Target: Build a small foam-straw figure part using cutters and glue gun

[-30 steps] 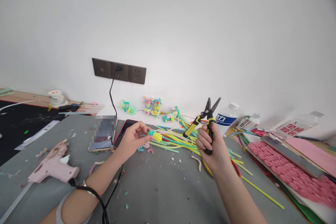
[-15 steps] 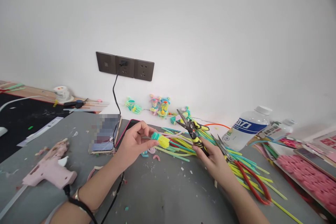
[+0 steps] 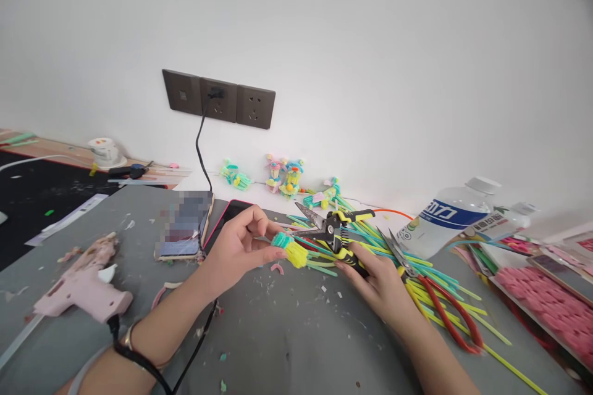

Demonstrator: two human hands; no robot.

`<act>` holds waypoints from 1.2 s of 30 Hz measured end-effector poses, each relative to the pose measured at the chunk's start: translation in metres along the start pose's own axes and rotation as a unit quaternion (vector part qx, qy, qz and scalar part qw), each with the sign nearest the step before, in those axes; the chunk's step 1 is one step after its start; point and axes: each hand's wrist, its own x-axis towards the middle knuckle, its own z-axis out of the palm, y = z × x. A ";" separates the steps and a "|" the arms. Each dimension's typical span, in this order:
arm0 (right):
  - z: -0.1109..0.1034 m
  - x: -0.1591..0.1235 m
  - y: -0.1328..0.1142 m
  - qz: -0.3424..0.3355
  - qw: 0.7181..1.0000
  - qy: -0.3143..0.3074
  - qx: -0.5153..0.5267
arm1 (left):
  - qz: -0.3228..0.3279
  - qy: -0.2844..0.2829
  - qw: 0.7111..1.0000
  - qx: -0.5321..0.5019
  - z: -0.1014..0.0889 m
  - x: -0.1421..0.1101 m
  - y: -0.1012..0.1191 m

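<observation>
My left hand (image 3: 245, 244) pinches a small fuzzy teal-and-yellow piece (image 3: 291, 250), apparently made of pipe cleaners, between thumb and fingers. In my right hand (image 3: 370, 274) are spring-handled shears (image 3: 334, 226) with black and yellow grips. Their blades are apart and point left, with the lower one just above the piece's right side; whether they touch it I cannot tell. Behind and beneath the shears lie loose pipe cleaners (image 3: 435, 302) in yellow, green and teal. Red-handled scissors (image 3: 451, 315) rest open on them, right of my right hand.
A pink glue gun (image 3: 86, 293) lies at left, its black cord crossing my left forearm. Behind my left hand are phones (image 3: 185, 228). Small pipe-cleaner figures (image 3: 284, 178) stand by the wall. Plastic bottles (image 3: 451, 213) and a pink knobbly tray (image 3: 544, 299) are at right.
The shears have come leftward and tilted flatter, so their blades now sit close to the teal-and-yellow piece. My left hand keeps its pinch. The whole view has shifted slightly.
</observation>
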 end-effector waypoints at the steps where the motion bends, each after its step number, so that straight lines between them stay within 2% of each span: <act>1: 0.000 0.000 0.000 -0.002 1.000 -0.002 0.001 | 0.003 -0.001 1.000 0.001 0.000 0.000 0.000; 8: -0.001 -0.001 0.000 0.009 1.000 -0.005 -0.001 | 0.002 0.010 1.000 0.000 0.000 0.000 0.001; 14: 0.001 0.000 0.002 0.021 0.999 0.027 0.000 | 0.004 0.023 0.999 0.025 0.001 0.001 0.001; 20: 0.000 0.001 -0.001 0.052 0.992 0.110 0.033 | 0.017 0.060 0.996 0.070 -0.002 0.001 0.001; 27: -0.005 -0.002 0.004 0.123 0.960 0.251 0.002 | 0.012 0.051 0.996 0.071 -0.004 0.002 -0.002; 31: -0.011 0.000 0.009 0.138 0.947 0.275 0.097 | 0.018 0.044 0.997 0.069 -0.003 0.002 0.000; 33: -0.013 0.001 0.012 0.142 0.940 0.254 0.179 | 0.018 0.041 0.997 0.065 -0.003 0.002 0.001; 36: -0.016 0.000 0.015 0.132 0.920 0.184 0.320 | 0.012 0.036 0.998 0.058 -0.002 0.001 0.003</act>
